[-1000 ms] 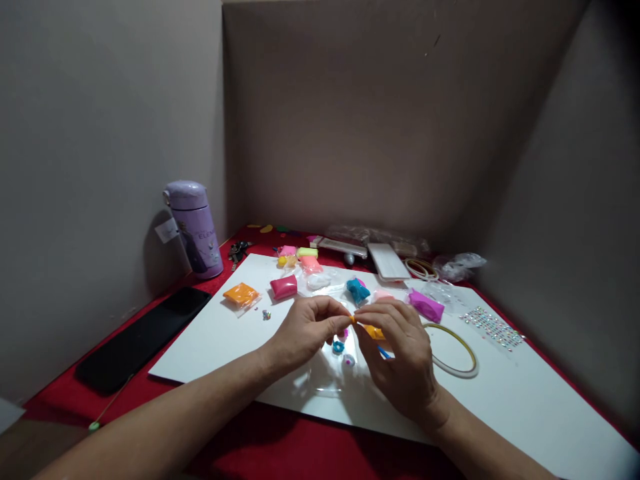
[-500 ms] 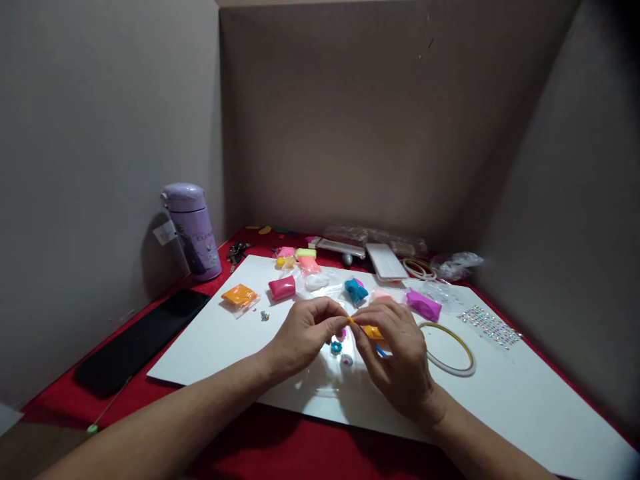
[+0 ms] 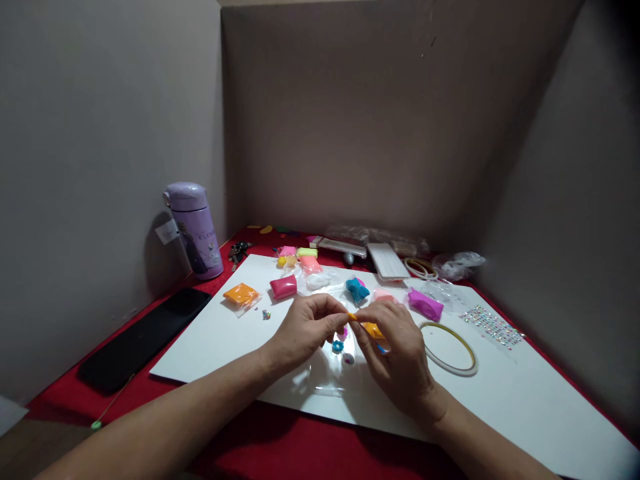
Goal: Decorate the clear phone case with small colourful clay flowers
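Note:
My left hand (image 3: 306, 329) and my right hand (image 3: 395, 353) meet over a white board (image 3: 215, 337), fingertips pinched together on a small piece of orange clay (image 3: 353, 317). More orange clay (image 3: 373, 329) shows under my right fingers. Just below the hands lie a small blue ring-shaped clay piece (image 3: 339, 346), a tiny pale bead (image 3: 349, 359) and a clear plastic sheet (image 3: 325, 380). Packets of clay lie beyond the hands: orange (image 3: 241, 294), dark pink (image 3: 283, 287), blue (image 3: 357, 290) and purple (image 3: 425, 305).
A purple flask (image 3: 194, 229) stands at the back left by the wall. A black phone (image 3: 143, 339) lies on the red cloth (image 3: 280, 443). A tape ring (image 3: 448, 346) and a sheet of gem stickers (image 3: 493, 327) lie at the right. More packets and plastic bags line the back edge.
The hands have stayed pinched on the orange clay at the same spot, with only slight finger movement. Nothing else has moved.

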Tool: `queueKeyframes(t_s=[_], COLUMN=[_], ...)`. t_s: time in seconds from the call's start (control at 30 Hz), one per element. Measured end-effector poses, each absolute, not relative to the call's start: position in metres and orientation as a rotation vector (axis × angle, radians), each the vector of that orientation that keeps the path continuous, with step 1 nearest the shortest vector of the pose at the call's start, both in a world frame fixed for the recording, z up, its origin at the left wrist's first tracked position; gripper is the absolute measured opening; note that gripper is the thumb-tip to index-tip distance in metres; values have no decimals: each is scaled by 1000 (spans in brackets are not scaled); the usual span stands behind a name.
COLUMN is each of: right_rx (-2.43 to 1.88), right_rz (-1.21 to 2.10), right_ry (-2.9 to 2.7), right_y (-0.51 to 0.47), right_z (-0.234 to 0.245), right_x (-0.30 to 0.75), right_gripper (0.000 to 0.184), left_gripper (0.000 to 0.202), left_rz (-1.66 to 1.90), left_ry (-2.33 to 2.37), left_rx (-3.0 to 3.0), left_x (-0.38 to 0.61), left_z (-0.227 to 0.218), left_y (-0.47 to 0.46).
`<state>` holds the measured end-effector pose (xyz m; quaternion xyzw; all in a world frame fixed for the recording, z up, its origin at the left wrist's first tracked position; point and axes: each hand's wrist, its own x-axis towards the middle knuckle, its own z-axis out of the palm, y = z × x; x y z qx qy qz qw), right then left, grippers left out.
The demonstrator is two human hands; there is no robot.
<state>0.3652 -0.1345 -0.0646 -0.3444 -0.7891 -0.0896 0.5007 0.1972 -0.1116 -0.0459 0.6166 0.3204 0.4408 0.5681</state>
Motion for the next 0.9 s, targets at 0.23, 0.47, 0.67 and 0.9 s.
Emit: queueKeyframes(t_s=[0.23, 0.47, 0.67, 0.9], right_rx=[-841, -801, -792, -802], right_rz=[-179, -213, -218, -205], right_ry=[-1921, -1941, -1949, -1938], right_y=[-135, -134, -135, -136], right_z=[-65, -65, -64, -60], right_x=[365, 367, 368, 366], right_gripper=[10, 15, 15, 13], left_gripper=[19, 18, 11, 16], left_rz=[1101, 1118, 1131, 1084], left_ry=[755, 818, 845, 801], left_rx=[1595, 1709, 1870, 1544], left_x=[196, 193, 192, 196], left_z=[-46, -45, -42, -46], left_y=[-111, -112, -114, -110])
